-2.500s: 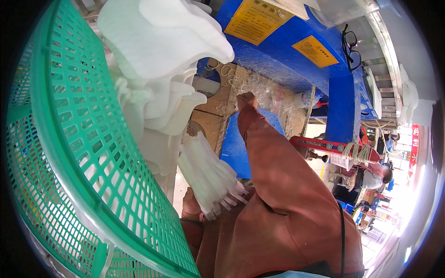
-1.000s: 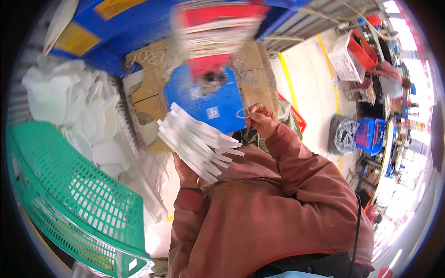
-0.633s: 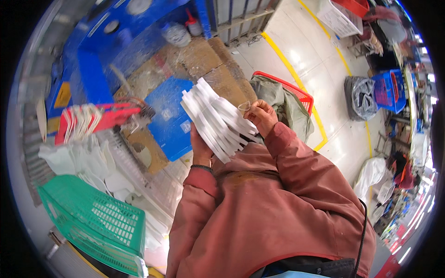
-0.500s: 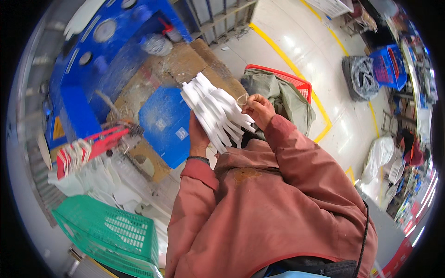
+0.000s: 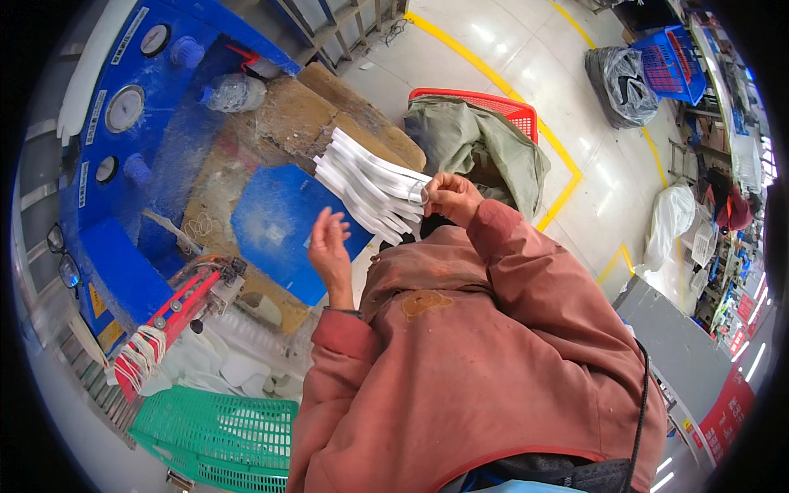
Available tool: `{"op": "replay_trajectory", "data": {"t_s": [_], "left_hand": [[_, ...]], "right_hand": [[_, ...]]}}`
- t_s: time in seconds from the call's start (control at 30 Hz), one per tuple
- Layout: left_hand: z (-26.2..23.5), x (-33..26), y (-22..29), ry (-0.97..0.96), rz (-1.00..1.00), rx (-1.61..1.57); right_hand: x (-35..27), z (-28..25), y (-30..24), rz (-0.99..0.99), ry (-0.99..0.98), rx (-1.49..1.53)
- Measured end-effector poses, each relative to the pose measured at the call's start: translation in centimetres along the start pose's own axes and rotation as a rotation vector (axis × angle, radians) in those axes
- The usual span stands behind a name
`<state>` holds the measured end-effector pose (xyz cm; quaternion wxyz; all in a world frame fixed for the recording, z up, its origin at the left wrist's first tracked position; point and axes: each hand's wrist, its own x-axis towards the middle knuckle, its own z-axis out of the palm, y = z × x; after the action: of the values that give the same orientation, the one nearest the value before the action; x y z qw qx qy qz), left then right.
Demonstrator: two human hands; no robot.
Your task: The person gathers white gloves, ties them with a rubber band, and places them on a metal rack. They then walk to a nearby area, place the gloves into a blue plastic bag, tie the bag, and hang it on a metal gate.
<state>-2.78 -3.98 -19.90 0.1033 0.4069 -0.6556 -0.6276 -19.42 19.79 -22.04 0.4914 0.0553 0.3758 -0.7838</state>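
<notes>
The left hand was open, fingers spread, just left of the white strips. The right hand was closed at the strips' right end, finger and thumb pinching a thin band; whether it gripped any strip too could not be told. The strips were fanned in a bundle between the hands, by the right side of a blue board. Cardboard spread beyond the board, a bottle near its far edge. Farther right, a grey-green cloth partly covered a red crate. At near left, a red bar wound with cords stood just beyond a green basket.
</notes>
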Motion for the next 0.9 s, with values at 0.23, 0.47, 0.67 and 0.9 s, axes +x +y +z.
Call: {"op": "replay_trajectory", "data": {"t_s": [0.23, 0.47, 0.67, 0.9], "left_hand": [[6.0, -2.5, 4.6, -0.522, -0.562, -0.552], [7.0, -2.1, 3.9, -0.552, -0.613, -0.843], [7.4, -2.5, 4.0, -0.59, -0.615, -0.807], [8.6, -3.7, 4.0, -0.468, -0.543, -0.642]], "right_hand": [[-2.3, 2.6, -0.8, 0.043, -0.148, -0.034], [-3.3, 2.0, -1.9, 0.068, -0.165, -0.115], [-3.9, 0.2, -2.2, 0.163, -0.11, -0.095], [-3.9, -0.1, -1.3, 0.244, -0.05, 0.136]]}}
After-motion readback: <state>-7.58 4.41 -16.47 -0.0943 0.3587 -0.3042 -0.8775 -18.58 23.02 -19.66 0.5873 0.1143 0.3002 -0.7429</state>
